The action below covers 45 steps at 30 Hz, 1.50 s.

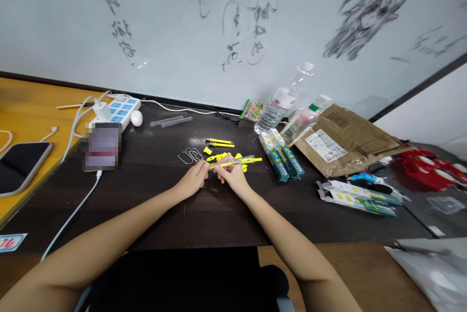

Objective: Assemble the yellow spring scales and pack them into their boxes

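Near the middle of the dark table (164, 222), both my hands are closed on a slim clear tube with yellow parts (251, 159), held roughly level. My left hand (192, 179) pinches its left end; my right hand (234, 176) grips it further along, and the yellow tip sticks out to the right. Fingers cover part of the tube. Just behind lie loose yellow plastic pieces (220, 156), partly hidden by my hands. Two yellow rods with dark ends (222, 144) rest beyond them. Bent metal wire clips (190, 156) sit to the left.
Clear tubes (171, 121) lie further back. Rightward stand green-and-yellow boxes (281, 156), a water bottle (278, 105), a cardboard parcel (350, 139) and opened boxes (359, 198). A power strip (124, 110), a cabled device (102, 146) and a phone (22, 166) are on the left.
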Tool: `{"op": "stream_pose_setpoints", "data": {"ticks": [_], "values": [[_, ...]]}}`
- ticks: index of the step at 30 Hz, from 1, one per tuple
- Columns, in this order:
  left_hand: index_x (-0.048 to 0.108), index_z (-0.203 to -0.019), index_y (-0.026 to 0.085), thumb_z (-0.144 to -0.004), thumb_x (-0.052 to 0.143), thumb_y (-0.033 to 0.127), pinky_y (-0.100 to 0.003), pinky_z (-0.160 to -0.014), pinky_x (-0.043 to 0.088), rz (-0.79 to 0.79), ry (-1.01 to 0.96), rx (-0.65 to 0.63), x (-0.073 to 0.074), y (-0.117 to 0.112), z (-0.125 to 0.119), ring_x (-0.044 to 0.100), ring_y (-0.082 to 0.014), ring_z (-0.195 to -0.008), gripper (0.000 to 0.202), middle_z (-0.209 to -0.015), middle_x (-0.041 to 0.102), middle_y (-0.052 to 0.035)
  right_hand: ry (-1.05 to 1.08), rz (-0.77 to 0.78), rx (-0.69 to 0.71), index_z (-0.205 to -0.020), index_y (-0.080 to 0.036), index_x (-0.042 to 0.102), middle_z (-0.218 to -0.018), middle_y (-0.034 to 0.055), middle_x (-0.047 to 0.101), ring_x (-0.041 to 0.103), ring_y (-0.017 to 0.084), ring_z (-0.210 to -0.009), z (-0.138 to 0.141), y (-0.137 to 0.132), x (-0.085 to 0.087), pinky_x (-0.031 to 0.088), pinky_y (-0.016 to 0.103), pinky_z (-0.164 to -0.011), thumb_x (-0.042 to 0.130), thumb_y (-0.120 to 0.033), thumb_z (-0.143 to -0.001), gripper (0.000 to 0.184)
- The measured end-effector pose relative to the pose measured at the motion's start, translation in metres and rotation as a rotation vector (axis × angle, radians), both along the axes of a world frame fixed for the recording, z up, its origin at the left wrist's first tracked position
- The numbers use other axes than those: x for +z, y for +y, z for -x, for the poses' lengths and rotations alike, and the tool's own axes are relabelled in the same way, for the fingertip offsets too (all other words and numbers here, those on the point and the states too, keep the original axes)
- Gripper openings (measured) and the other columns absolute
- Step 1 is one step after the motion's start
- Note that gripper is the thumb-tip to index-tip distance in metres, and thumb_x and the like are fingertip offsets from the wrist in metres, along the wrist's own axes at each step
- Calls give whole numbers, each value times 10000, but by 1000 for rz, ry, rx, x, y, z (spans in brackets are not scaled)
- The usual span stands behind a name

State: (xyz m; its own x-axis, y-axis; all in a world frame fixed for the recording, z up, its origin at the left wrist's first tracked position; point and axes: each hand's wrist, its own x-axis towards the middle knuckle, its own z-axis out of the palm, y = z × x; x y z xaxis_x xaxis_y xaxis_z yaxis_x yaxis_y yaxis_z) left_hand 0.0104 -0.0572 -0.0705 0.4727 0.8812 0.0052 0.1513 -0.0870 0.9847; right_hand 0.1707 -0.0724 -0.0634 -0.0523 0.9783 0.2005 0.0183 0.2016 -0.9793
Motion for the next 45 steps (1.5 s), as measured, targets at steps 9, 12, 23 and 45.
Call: {"op": "stream_pose_setpoints", "data": {"ticks": [9,12,23,45], "values": [[376,-824,218,-836,465,561,-120,-313,152,188,-183,9,3,-3,-6,291,-13,-336,355,-604,395,90,-10,24,27,-770,-203,470,-625,-49,588,493,66,-432,6,-4,-5,401,185,-363,697,-438,-712,331],[389,-854,218,-837,479,546,-118,-315,161,159,-221,-1,3,-4,-7,302,-13,-343,341,-615,404,87,12,16,19,-745,-202,464,-595,-64,562,452,52,-394,7,-4,-4,378,190,-364,699,-433,-714,331],[400,-853,217,-794,516,603,-114,-298,130,219,-265,-92,4,-1,-5,238,-15,-319,407,-536,312,116,83,26,46,-755,-206,450,-589,-88,503,372,30,-362,6,-1,-10,346,190,-350,711,-423,-704,343],[353,-728,213,-830,525,387,-111,-339,108,121,-307,207,24,22,16,184,-27,-350,264,-474,220,118,-1029,44,-394,-855,-207,599,-706,14,579,525,151,-632,-86,24,19,310,253,-558,494,-343,-842,172]]}}
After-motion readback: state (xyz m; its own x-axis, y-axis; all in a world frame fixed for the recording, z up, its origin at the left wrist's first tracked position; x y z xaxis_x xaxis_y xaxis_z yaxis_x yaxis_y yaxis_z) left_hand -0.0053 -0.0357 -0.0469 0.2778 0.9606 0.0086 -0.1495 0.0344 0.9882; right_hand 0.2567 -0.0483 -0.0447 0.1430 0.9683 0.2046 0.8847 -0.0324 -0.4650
